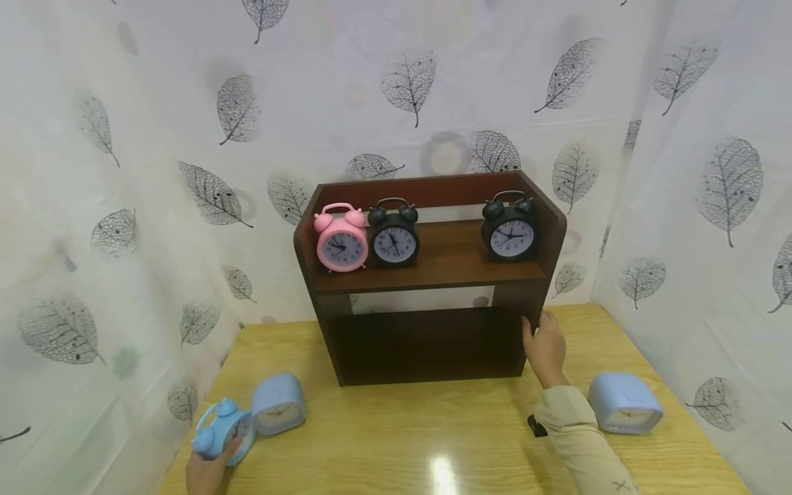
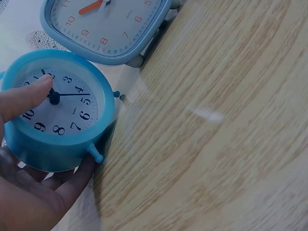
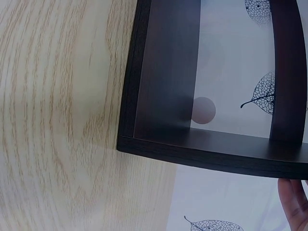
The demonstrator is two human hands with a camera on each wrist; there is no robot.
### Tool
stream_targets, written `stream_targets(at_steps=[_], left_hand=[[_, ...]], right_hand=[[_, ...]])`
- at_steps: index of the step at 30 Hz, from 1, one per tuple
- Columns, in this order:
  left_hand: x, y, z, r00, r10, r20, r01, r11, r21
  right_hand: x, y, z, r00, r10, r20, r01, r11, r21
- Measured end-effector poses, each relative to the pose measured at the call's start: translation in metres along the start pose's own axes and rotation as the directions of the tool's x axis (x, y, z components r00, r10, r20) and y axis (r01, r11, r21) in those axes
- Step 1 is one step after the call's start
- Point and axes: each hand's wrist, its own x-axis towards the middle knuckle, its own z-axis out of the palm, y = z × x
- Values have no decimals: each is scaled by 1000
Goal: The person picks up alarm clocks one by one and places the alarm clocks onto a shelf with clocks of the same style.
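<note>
My left hand [image 1: 207,471] grips a light blue twin-bell alarm clock [image 1: 216,440] at the table's left front. In the left wrist view its thumb [image 2: 29,98] lies across the dial of the clock [image 2: 60,130] and the other fingers support it from beneath. A rounded blue square clock [image 1: 278,404] stands right beside it. My right hand [image 1: 546,349] touches the outer side of the dark brown two-tier shelf [image 1: 433,275] at its right panel. The right wrist view catches only its fingers [image 3: 290,202] against the panel's edge.
A pink alarm clock [image 1: 342,240] and a black alarm clock [image 1: 393,237] stand at the upper tier's left, another black alarm clock [image 1: 510,230] at its right. A second blue square clock [image 1: 625,402] sits right of my forearm. Leaf-print sheeting [image 1: 396,82] surrounds the wooden table [image 1: 383,440].
</note>
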Motion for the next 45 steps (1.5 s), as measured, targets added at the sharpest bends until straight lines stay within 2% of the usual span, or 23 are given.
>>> stream_targets(at_steps=[10,13,21,27,31,37,41,45], left_hand=[[1,0,-1,1000,-20,14,20,999,-30],[2,1,-1,1000,-16,13,16,1000,-13],[3,0,-1,999,32,27,-33,998,61],[4,-5,-2,997,81,-16,-79,990,120],[7,-9,-4,996,93,-12,-90,983,163],[5,-14,-5,994,102,-39,-95,982,164],[2,-10,-9,991,116,-70,-103,981,167],[0,2,-17,980,181,-87,-167,975,146]], right_hand=[[3,1,1,1000,-2,0,2,1000,0],[4,1,2,1000,-3,-4,3,1000,5],[6,-1,2,1000,-2,3,2,1000,3],[5,-2,2,1000,9,-6,-9,1000,6],[4,-2,2,1000,5,-9,-4,1000,10],[1,-1,0,1000,-2,-18,3,1000,10],[0,0,0,1000,-9,-8,9,1000,4],[0,1,1,1000,-3,-1,3,1000,4]])
